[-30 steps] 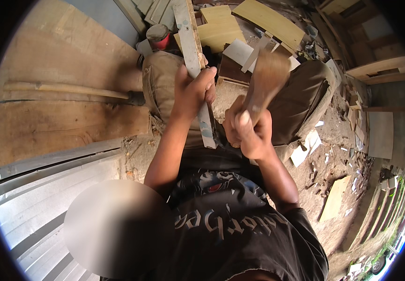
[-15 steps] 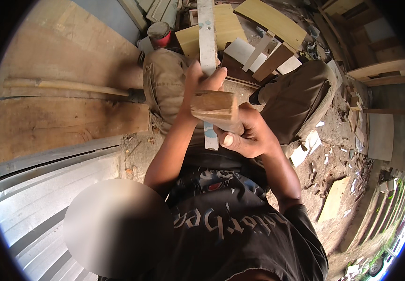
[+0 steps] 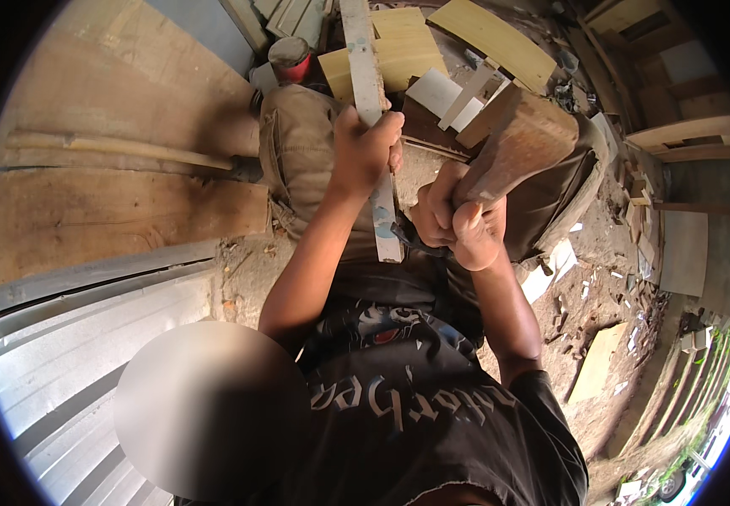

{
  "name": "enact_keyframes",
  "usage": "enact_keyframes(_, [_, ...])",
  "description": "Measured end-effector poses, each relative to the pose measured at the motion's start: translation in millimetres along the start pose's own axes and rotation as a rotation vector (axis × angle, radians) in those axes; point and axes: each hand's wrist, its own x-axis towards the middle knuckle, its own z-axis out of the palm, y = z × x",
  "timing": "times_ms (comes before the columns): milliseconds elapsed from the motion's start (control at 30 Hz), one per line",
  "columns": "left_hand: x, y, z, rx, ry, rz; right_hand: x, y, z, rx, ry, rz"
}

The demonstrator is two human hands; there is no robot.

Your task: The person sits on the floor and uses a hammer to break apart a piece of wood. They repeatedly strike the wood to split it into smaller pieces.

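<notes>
Your left hand (image 3: 365,152) is wrapped tight around a long pale wooden strip (image 3: 371,110), which runs from your lap up toward twelve o'clock, held steady so its near end rests against your thigh. Your right hand (image 3: 453,223) is clenched on the handle of a heavy wooden block mallet (image 3: 521,143), raised at two o'clock from the strip. Loose boards (image 3: 483,38) lie at twelve o'clock; a wide plank (image 3: 112,219) lies at nine o'clock.
</notes>
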Motion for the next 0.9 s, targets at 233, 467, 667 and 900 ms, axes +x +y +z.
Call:
enact_keyframes(233, [-4,6,-2,0.068,-0.026,-0.006,-2,4,6,0.114,0.171,0.032])
enact_keyframes(467, [-8,5,-1,0.083,-0.028,-0.074,-14,7,12,0.041,0.102,-0.012])
enact_keyframes(667, [-2,-3,-4,0.01,0.007,-0.166,-7,-6,9,0.003,-0.004,-0.034])
enact_keyframes(900, [15,-68,-1,-0.004,0.212,0.106,-3,21,44,0.594,-0.274,-0.251])
